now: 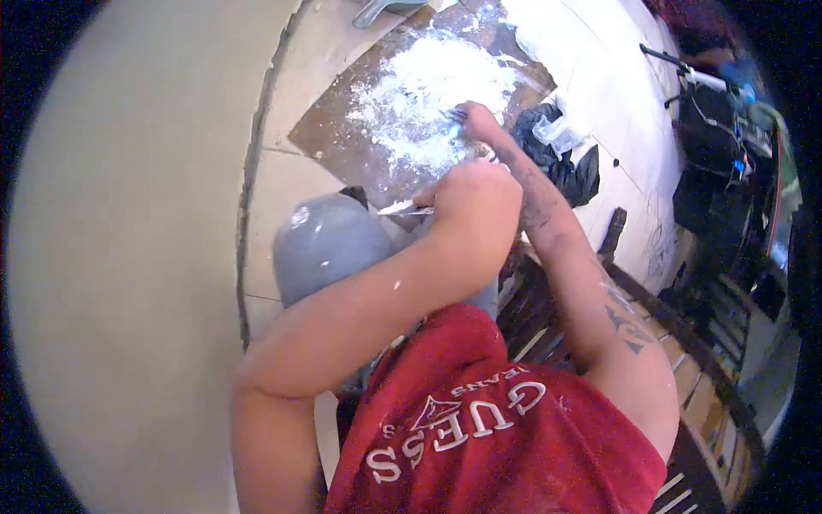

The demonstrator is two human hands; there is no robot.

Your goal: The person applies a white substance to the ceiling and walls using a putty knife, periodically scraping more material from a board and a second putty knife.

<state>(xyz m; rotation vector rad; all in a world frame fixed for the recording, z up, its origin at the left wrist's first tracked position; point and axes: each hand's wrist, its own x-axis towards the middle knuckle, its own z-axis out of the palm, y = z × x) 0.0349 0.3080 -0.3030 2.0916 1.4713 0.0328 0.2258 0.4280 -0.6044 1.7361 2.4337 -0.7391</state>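
My left hand [475, 184] is closed near my knees. From it a thin flat blade [402, 209], like a putty knife, sticks out to the left with white paste along it; its handle is hidden in the fist. My right hand [478, 120] reaches further out, low over a heap of white powdery paste [428, 90]. Its fingers are closed around something small and greyish that I cannot make out. The paste is spread over a brown board [325, 120] on the floor. My left forearm crosses in front of my body.
Beside the board lies a black plastic bag [582, 177] with a clear plastic piece [558, 134] on it. A grey tool or container [385, 8] sits at the far edge. A plain wall [137, 257] rises on the left; dark slatted furniture [711, 377] and a tripod [698, 75] stand right.
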